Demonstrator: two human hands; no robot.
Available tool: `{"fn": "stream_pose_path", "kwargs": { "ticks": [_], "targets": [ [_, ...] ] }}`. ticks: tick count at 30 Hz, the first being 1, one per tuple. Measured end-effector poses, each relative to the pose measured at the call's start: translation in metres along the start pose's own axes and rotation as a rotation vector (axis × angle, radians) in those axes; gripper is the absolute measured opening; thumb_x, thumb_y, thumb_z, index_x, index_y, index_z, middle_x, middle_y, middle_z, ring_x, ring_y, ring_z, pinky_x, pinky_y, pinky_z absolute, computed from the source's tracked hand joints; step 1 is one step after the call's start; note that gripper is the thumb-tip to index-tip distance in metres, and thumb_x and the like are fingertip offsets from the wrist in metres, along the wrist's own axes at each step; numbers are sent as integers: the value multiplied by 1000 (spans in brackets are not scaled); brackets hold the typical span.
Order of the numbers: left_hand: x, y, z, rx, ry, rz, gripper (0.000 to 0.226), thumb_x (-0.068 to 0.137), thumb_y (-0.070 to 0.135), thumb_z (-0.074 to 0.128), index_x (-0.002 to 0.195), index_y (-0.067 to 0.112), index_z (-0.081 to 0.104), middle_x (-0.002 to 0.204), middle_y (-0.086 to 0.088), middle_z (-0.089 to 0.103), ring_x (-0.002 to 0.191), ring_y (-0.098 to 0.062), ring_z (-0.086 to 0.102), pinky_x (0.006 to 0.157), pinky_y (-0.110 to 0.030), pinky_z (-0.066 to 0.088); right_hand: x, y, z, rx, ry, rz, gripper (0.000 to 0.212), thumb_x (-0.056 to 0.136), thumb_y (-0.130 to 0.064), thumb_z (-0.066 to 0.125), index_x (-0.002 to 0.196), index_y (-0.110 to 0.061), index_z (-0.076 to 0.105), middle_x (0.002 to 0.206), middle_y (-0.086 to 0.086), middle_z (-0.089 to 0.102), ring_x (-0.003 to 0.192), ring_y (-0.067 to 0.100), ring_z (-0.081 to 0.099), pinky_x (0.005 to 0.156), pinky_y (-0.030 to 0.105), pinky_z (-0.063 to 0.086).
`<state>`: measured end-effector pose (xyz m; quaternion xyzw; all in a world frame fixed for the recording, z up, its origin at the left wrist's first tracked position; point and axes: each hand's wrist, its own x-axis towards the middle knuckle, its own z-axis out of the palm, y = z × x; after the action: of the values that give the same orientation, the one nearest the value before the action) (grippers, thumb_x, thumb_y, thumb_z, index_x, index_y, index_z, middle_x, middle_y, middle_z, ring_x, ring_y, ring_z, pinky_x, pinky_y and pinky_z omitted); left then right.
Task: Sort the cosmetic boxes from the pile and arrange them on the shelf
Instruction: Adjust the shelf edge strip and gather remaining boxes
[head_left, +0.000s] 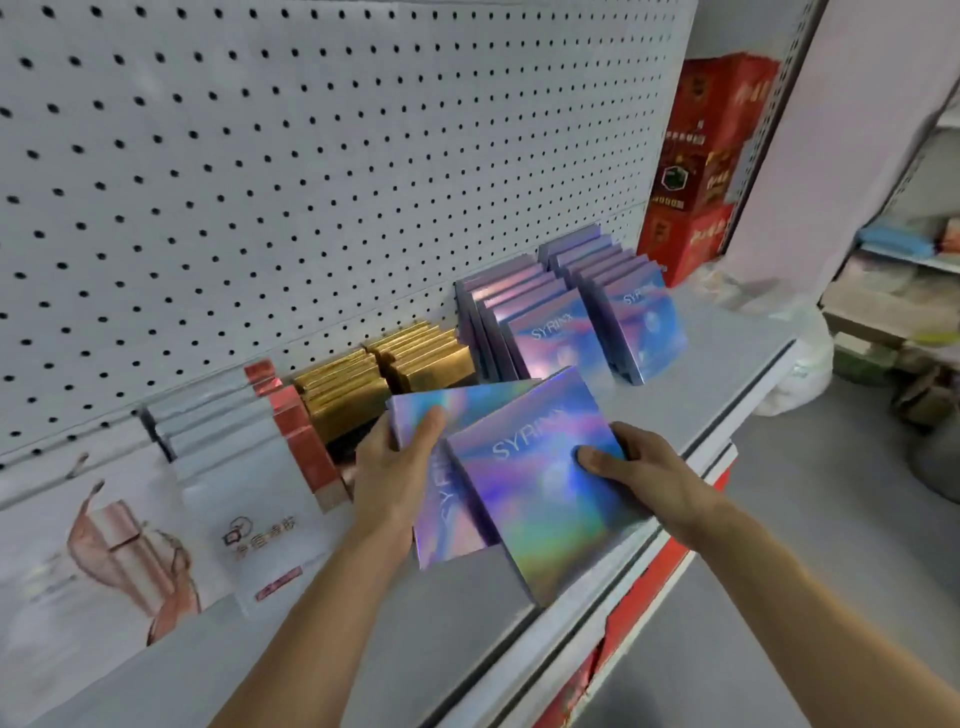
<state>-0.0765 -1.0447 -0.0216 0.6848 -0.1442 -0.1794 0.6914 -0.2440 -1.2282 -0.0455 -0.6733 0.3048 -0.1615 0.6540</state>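
Head view: left hand (397, 467) gripping rear holographic box (441, 410), thumb on top; right hand (641, 467) clasping front holographic box (540, 499), both just before the filed holographic rows (545, 322) on the shelf (701, 374). Likely light, stiff, slick; best held by edges.

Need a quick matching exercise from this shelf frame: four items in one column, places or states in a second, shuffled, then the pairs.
Column 1
1. Flat holographic SYRINX box on top
2. Gold foil boxes
3. Red cartons
4. White pouches with printed artwork

Column 2
A. Far right of the shelf, stacked against the pegboard
B. Left part of the shelf, leaning back
C. Held by the right hand, over the shelf's front edge; the left hand grips the holographic box under it
D. Upright rows between the red-edged boxes and the holographic rows

Pairs: 1-C, 2-D, 3-A, 4-B
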Motion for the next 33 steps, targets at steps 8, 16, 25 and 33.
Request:
{"fn": "stream_pose_path", "kwargs": {
  "ticks": [8, 16, 25, 33],
  "targets": [
    [8, -2, 55, 35, 266, 46, 8, 92, 34, 61, 88, 29, 65, 81, 6, 70, 75, -12, 68, 63, -25, 54, 105, 10, -96, 103, 107, -57, 13, 80, -11, 75, 91, -10, 69, 83, 10, 70, 72, 21, 64, 67, 32, 54],
    [-4, 5, 109, -15, 551, -1, 9, 94, 32, 59, 91, 26, 64, 69, 10, 70, 54, -4, 67, 43, -18, 50, 180, 14, -103, -174, -17, -246, 18, 85, -15, 71, 96, -9, 57, 81, 7, 59, 66, 15, 53, 54, 12, 44],
    [-16, 13, 132, 51, 569, 11, 12, 95, 37, 55, 100, 28, 61, 84, 6, 68, 67, -13, 70, 44, -16, 48, 200, 20, -96, -635, 46, -395, 56, 87, -21, 67, 132, -1, 41, 125, 18, 47, 117, 33, 44, 96, 42, 39],
    [0, 26, 153, 185, 401, 66, 16, 92, 36, 58, 100, 24, 63, 83, 1, 71, 72, -16, 72, 52, -24, 56, 163, -30, -92, -511, -128, -873, 50, 89, -43, 55, 131, -17, 48, 131, 1, 51, 120, 16, 42, 102, 28, 32]
  ]
}}
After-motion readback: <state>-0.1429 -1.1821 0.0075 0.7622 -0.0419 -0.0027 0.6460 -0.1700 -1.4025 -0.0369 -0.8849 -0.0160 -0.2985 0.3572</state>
